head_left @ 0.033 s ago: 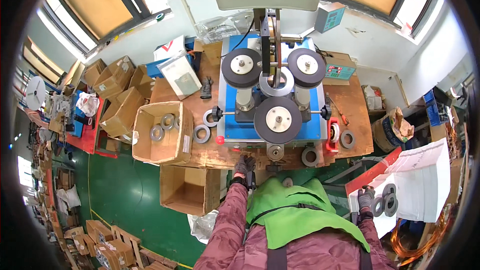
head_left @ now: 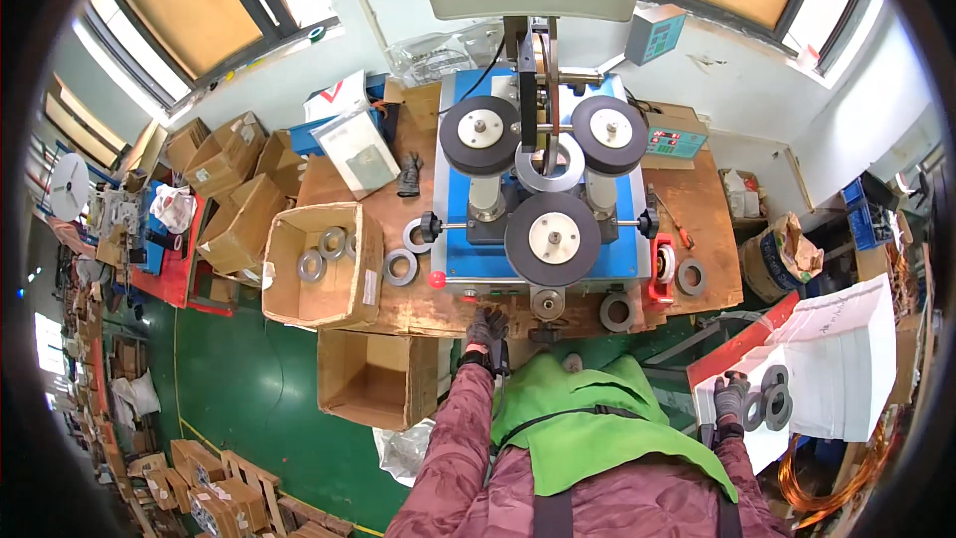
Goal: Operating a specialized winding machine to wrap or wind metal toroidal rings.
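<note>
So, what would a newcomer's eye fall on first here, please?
Probably the blue-based machine, its three black rollers set around a grey ring. Next, the bright green apron below it, then the open cardboard box holding metal rings, on the wooden table's left side.

Left hand (head_left: pixel 486 327) extends forward, right hand (head_left: pixel 731 396) out wide, apparently half curled

Scuffed wooden tabletop (head_left: pixel 403 317), rough cardboard box (head_left: pixel 367 254) at its left edge, glossy blue machine base (head_left: pixel 466 265), matt black rollers (head_left: pixel 523 251) with smooth metal hubs (head_left: pixel 480 129), dull grey rings (head_left: pixel 787 412), cloth gloves (head_left: pixel 732 399), glossy floor (head_left: pixel 269 408)
</note>
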Motion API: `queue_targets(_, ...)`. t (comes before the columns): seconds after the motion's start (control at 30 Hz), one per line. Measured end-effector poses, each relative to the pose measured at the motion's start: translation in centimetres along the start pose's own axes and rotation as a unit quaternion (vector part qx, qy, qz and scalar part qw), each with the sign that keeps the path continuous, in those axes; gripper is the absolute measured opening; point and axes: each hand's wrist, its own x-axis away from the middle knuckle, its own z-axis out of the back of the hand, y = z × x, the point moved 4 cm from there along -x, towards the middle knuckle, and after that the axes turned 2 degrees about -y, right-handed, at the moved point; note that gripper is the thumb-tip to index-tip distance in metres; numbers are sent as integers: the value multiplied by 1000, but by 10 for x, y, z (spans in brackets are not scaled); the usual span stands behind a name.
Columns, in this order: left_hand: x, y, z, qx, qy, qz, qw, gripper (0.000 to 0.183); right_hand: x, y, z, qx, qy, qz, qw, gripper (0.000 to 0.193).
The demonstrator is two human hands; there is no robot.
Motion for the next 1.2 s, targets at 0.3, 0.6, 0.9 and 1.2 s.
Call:
queue_targets(0.3,-9,13,-26,52,-2,-7,999,51,40,33,4,101,-93,-165,977,65)
queue_targets(0.6,7,24,-44,-8,1,8,1000,53,48,59,5,121,-15,-217,969,58)
queue_targets(0.9,18,34,-53,-43,10,8,999,55,49,18,13,211,-221,-196,932,79)
queue_targets(1.2,7,32,-35,-69,-3,30,997,67,46,35,-26,250,-260,-126,924,89)
